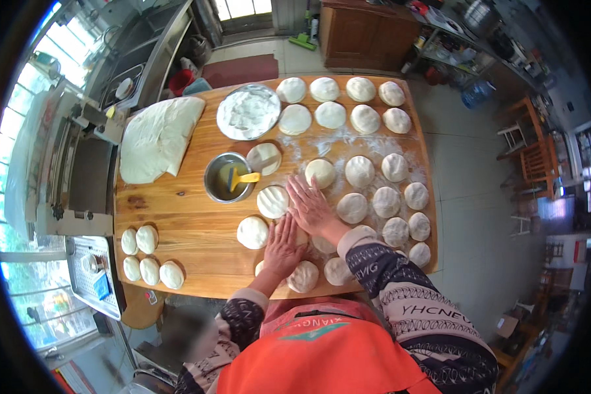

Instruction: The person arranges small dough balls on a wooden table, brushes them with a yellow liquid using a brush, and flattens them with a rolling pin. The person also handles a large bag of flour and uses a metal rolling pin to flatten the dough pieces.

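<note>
My right hand (312, 209) lies flat among round dough pieces, its fingers stretched out and largely covering one piece beneath it. Lower and to its left, my left hand (284, 246) is also flat, partly over another piece; neither hand grasps anything. By the fingertips sits a flattened dough round (273, 202) with finger-like grooves. A smooth dough round (252, 232) is left of my left hand. Beyond them stands a metal bowl (208, 184) of yellowish liquid, a yellow-handled brush (245, 179) resting in it. A thinner dough disc (264, 158) lies beside the bowl.
The wooden table (192, 216) carries a large dough slab (158, 138), a dish of flour (248, 112) and several rounds in rows, including a far-row round (330, 115). More dough pieces (171, 275) sit front left. A perforated metal tray (93, 276) and a roller machine (83, 172) adjoin the left side.
</note>
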Tool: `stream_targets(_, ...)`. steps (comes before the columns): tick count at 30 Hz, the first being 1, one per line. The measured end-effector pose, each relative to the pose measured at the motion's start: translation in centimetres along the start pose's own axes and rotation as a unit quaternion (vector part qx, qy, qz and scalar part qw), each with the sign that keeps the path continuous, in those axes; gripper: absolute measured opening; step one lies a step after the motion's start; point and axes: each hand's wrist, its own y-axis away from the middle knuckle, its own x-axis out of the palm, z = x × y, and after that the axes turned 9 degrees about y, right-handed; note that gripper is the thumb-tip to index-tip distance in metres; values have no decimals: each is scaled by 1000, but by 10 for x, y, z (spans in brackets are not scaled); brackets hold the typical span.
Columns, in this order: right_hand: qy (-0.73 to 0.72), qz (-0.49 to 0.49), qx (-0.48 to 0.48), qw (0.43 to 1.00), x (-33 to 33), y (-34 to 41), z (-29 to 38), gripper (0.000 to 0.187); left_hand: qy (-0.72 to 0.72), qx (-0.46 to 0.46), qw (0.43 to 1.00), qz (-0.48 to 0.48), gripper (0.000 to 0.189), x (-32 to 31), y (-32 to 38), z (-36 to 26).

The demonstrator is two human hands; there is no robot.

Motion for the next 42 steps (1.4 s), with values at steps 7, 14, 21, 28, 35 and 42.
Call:
stream_targets(7, 5, -2, 43, 999, -19, 42, -10, 80, -68, -25, 997, -7, 79, 7, 62, 3)
stream_targets(14, -20, 18, 32, 999, -19, 106, -16, 82, -63, -37, 997, 0, 80, 12, 67, 0)
stream_targets(21, 48, 12, 138, 989, -34, 160, -50, 80, -61, 13, 998, 27, 79, 52, 43, -61)
stream_targets(28, 38, 9, 221, 974, -59, 200, -106, 77, -66, 40, 996, 48, 82, 45, 50, -69)
stream_targets(35, 18, -23, 197, 980, -71, 215, -74, 75, -26, 45, 996, 76, 81, 55, 40, -86)
stream_targets(42, 18, 49, 108, 993, -41, 246, -34, 75, -28, 108, 990, 82, 78, 92, 13, -110)
